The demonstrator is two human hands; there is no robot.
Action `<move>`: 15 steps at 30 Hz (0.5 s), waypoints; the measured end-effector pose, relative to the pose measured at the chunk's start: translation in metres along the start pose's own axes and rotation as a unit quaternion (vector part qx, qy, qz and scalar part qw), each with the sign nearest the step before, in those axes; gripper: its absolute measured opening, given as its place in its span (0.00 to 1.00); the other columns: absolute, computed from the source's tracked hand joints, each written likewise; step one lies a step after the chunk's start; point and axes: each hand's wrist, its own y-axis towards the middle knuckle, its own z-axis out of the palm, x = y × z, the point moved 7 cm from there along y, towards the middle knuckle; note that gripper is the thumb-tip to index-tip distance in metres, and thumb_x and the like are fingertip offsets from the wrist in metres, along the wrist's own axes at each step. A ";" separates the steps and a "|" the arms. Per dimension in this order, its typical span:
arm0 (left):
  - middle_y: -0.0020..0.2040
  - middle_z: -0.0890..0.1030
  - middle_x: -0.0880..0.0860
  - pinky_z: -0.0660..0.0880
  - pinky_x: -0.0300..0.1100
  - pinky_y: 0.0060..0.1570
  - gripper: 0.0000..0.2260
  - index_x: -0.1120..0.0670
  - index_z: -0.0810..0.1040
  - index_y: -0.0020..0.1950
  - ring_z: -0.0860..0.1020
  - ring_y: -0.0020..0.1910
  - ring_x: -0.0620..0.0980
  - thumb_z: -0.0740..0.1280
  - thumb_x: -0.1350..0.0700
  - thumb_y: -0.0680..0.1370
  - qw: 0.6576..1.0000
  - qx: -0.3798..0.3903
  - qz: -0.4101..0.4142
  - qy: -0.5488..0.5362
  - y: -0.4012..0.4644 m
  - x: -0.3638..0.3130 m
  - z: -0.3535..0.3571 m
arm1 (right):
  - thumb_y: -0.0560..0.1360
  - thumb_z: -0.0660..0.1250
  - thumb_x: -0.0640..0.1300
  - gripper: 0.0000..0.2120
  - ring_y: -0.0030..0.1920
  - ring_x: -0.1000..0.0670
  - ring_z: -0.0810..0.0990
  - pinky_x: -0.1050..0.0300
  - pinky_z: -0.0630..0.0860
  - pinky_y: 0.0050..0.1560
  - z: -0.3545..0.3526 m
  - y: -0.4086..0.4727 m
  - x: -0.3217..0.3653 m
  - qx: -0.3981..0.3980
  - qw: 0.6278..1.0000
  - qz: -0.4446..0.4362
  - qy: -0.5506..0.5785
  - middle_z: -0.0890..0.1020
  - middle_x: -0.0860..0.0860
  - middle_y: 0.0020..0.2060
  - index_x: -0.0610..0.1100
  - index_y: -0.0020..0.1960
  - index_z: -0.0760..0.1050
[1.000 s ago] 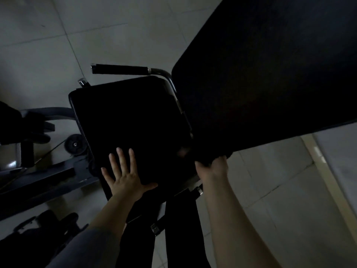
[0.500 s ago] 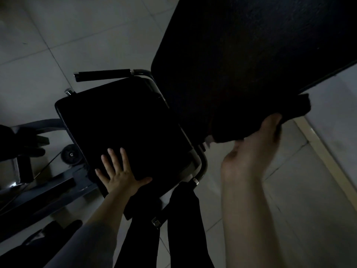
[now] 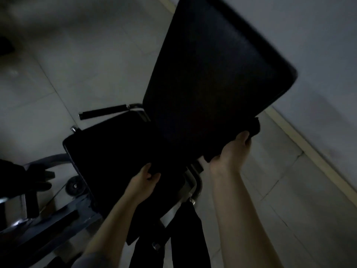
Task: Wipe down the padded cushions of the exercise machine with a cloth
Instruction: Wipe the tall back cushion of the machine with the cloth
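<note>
We press a dark cloth [image 3: 234,141] against the near edge of the back cushion [image 3: 212,74] — our right hand [image 3: 230,153] is clenched around it. Our left hand [image 3: 146,179] lies on the seat cushion [image 3: 116,151], fingers curled; whether it grips we cannot tell — a black handle [image 3: 103,112] juts left beyond the seat

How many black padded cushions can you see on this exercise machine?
2: the seat cushion low at centre-left, and the backrest cushion rising to the upper right. Others may be hidden in the dark.
</note>
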 end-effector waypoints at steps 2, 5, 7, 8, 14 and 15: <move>0.69 0.71 0.52 0.70 0.43 0.63 0.25 0.48 0.59 0.75 0.72 0.66 0.51 0.62 0.50 0.79 0.992 -0.036 0.106 -0.057 -0.008 -0.076 -0.003 | 0.83 0.50 0.51 0.16 0.55 0.46 0.81 0.47 0.76 0.54 0.007 -0.003 0.041 0.029 0.997 -0.063 0.021 0.80 0.51 0.57 0.51 0.64 0.72; 0.77 0.57 0.47 0.60 0.43 0.70 0.32 0.41 0.48 0.76 0.56 0.76 0.48 0.63 0.46 0.78 0.954 -0.066 0.282 -0.077 -0.036 -0.182 -0.010 | 0.82 0.52 0.49 0.12 0.44 0.49 0.81 0.50 0.76 0.46 0.017 0.008 0.106 0.008 0.985 -0.174 -0.011 0.81 0.53 0.43 0.52 0.50 0.74; 0.78 0.42 0.49 0.54 0.52 0.72 0.39 0.38 0.40 0.75 0.44 0.77 0.52 0.66 0.43 0.74 0.941 -0.063 0.330 -0.042 -0.046 -0.228 -0.012 | 0.82 0.53 0.49 0.12 0.44 0.50 0.79 0.52 0.75 0.48 0.026 0.018 0.142 0.022 0.967 -0.244 -0.072 0.80 0.52 0.43 0.47 0.51 0.75; 0.78 0.37 0.51 0.53 0.55 0.72 0.45 0.39 0.36 0.74 0.40 0.76 0.55 0.68 0.42 0.72 0.941 -0.062 0.332 -0.017 -0.047 -0.244 -0.011 | 0.81 0.54 0.49 0.14 0.45 0.51 0.78 0.55 0.76 0.50 0.037 0.019 0.160 0.042 0.949 -0.286 -0.127 0.80 0.50 0.44 0.43 0.53 0.74; 0.73 0.27 0.53 0.60 0.47 0.69 0.57 0.40 0.21 0.65 0.33 0.74 0.55 0.73 0.44 0.68 0.937 -0.149 0.300 0.101 -0.044 -0.258 0.001 | 0.79 0.55 0.51 0.19 0.58 0.45 0.79 0.49 0.75 0.58 0.097 -0.001 0.172 0.143 0.614 -0.565 -0.532 0.80 0.46 0.60 0.43 0.63 0.75; 0.73 0.28 0.53 0.60 0.47 0.69 0.56 0.39 0.21 0.65 0.33 0.74 0.55 0.73 0.44 0.69 0.935 -0.157 0.302 0.100 -0.044 -0.258 0.000 | 0.79 0.55 0.51 0.20 0.60 0.44 0.78 0.47 0.74 0.61 0.088 0.002 0.167 0.139 0.608 -0.576 -0.528 0.78 0.46 0.62 0.43 0.65 0.75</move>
